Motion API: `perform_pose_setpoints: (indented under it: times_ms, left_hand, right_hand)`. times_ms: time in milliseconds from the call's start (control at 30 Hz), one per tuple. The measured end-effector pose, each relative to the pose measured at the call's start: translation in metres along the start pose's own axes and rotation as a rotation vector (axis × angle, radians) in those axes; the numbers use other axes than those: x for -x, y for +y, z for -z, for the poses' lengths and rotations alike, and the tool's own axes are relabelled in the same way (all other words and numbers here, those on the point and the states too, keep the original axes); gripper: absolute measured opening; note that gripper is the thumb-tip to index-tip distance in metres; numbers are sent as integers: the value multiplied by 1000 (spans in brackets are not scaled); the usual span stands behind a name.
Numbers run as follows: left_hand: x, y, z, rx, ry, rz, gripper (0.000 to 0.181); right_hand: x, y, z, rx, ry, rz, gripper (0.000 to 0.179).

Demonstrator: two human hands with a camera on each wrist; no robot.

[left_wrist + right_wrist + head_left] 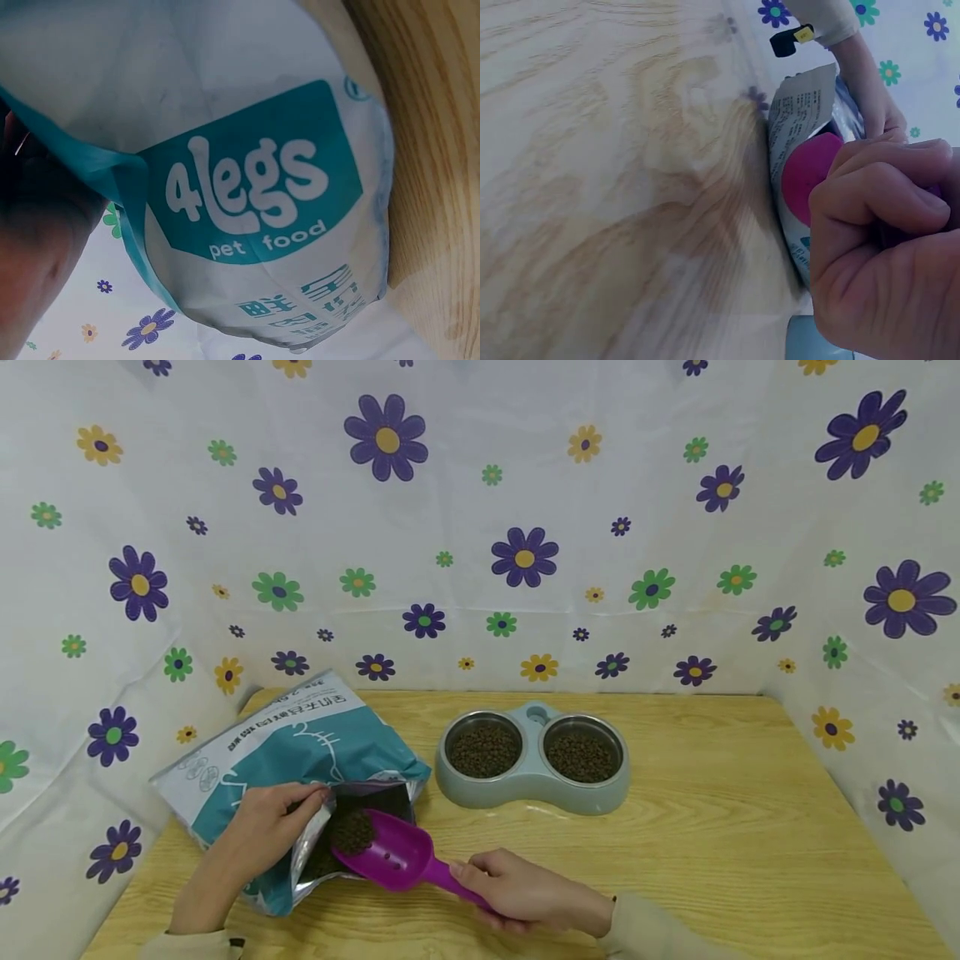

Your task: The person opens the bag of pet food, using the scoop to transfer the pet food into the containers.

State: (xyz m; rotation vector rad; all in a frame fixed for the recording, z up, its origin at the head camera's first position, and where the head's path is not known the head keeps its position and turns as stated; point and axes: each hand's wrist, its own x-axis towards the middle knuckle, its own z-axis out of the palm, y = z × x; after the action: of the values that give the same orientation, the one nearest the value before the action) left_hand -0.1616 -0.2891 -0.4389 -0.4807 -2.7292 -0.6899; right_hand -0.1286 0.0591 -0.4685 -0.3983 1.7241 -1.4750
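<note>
A teal and white pet food bag (322, 752) lies on its side at the left, its mouth facing the person. My left hand (262, 831) pinches the upper rim of that mouth. Brown kibble (354, 832) fills the tip of a magenta scoop (401, 860), which sits at the opening, partly inside. The scoop's handle is gripped by my right hand (521, 889), with the fingers curled round it in the right wrist view. The left wrist view shows the bag's printed "4legs" panel (255, 180); the left fingertips are hidden there.
Behind and right of the scoop stands a blue-grey double bowl holder (528, 781). Both metal bowls hold kibble. Everything rests on a wooden table (720, 827), bounded at the back and sides by a flower-patterned white cloth (465, 502).
</note>
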Motion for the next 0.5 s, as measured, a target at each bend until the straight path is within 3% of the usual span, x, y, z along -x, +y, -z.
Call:
perform_pose_setpoints:
  times_ms: [333, 500]
  left_hand:
    - [1, 0, -1, -1, 8, -3, 15]
    - [0, -1, -1, -6, 21, -16, 15]
  right_hand:
    - [8, 14, 10, -63, -20, 84, 62]
    - [14, 13, 13, -78, -9, 85, 61]
